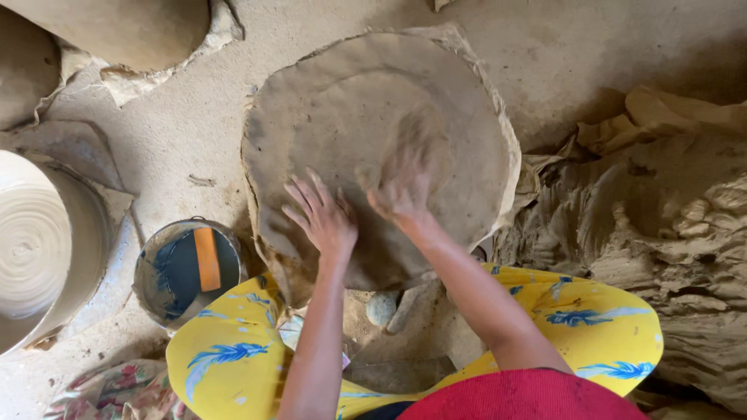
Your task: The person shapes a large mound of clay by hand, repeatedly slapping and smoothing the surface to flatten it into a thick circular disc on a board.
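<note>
1. From my remote seat, I see both bare hands working a wide, round, flattened slab of brown clay [373, 148] that lies on the sandy earthen floor [187, 132], filling the centre of the view from 9 to 2 o'clock.
2. The left hand [325, 218] rests flat on the slab's near part, its grip spread, fingers fanned toward 11 o'clock.
3. The right hand [405, 183] sits just beside it at 1 o'clock on the slab; it is blurred, so I cannot tell how its grip stands.
4. A small round metal pail [187, 268] with an orange strip inside stands at 8 o'clock, near the yellow, blue-feathered cloth over the knees [226, 358].
5. A pale ribbed clay vessel [39, 241] sits at 9 o'clock; a heap of raw clay [669, 225] rises at 3 o'clock.
</note>
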